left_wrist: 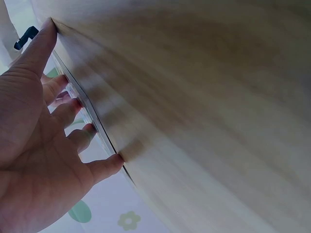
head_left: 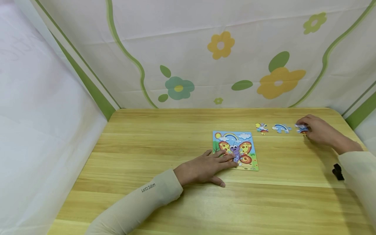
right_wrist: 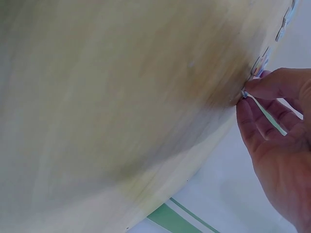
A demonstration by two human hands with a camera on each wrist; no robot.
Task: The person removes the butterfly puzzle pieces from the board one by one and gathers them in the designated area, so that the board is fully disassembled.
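Observation:
A square butterfly jigsaw puzzle in its tray [head_left: 256,165] lies on the table, right of centre in the head view. My left hand [head_left: 205,167] rests across its lower left with fingers spread, hiding that corner; the thumb reaches down to the tabletop. In the left wrist view the fingertips [left_wrist: 87,128] line the puzzle's edge. At the far right, my right hand [head_left: 321,132] pinches a blue and white jigsaw piece [head_left: 301,127] between thumb and fingers, low at the tabletop. Most of that piece [right_wrist: 244,94] is covered in the right wrist view.
Two loose jigsaw pieces lie in a row left of the right hand: a rainbow piece [head_left: 282,128] and one with yellow and red [head_left: 262,128]. A small black object [head_left: 338,172] shows beside the right sleeve. Behind the wooden table [head_left: 152,130] hangs a flower-printed cloth [head_left: 194,39].

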